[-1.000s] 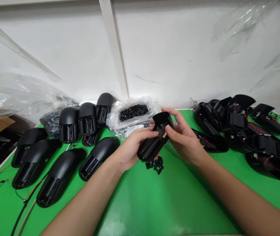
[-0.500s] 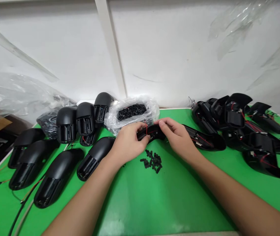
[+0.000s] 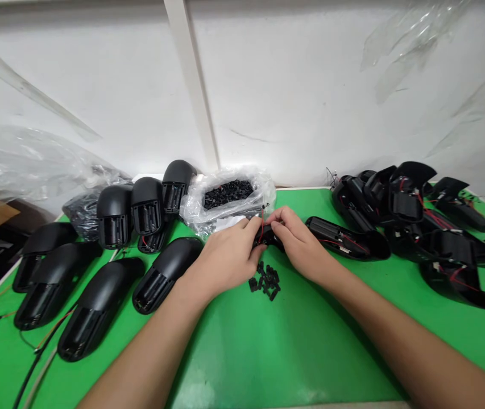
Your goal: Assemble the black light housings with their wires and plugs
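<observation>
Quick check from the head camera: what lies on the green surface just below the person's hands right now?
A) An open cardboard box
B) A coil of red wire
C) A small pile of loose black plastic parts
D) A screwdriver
C. A small pile of loose black plastic parts sits on the green surface, just below the left hand and right hand, which hold a black plastic housing with red wire.
</observation>
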A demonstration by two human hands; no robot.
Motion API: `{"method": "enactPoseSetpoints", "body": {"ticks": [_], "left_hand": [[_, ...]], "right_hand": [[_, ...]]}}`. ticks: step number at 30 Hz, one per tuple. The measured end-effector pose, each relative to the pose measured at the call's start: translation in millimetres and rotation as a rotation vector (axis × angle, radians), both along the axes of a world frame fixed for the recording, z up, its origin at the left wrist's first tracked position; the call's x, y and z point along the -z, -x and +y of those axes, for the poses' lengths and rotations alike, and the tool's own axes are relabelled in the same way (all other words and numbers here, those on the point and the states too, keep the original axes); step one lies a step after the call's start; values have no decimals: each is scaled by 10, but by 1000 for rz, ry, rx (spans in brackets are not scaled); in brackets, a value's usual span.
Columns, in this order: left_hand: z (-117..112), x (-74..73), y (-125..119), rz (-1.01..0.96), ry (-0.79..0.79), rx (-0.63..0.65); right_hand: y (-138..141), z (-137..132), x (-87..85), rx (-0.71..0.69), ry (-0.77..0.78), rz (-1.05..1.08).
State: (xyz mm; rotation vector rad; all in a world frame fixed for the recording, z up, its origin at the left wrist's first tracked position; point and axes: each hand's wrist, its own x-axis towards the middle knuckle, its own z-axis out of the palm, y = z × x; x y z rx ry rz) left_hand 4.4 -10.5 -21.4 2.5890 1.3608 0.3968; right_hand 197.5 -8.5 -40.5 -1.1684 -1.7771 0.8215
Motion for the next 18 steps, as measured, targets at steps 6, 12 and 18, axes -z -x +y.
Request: {"method": "enactPoseSetpoints", "body": {"ticks": [6,12,18], "left_hand": [[-49,-79,-72,71,50,-31],[-68,-76,-76,59,55,-47],[38,-1,-67,-418,185,-149]], "right_hand": [[-37,-6,1,-8,78,-47],[-11,-24,13,10,49,-50],[-1,-18,12,102,-38,260]]}}
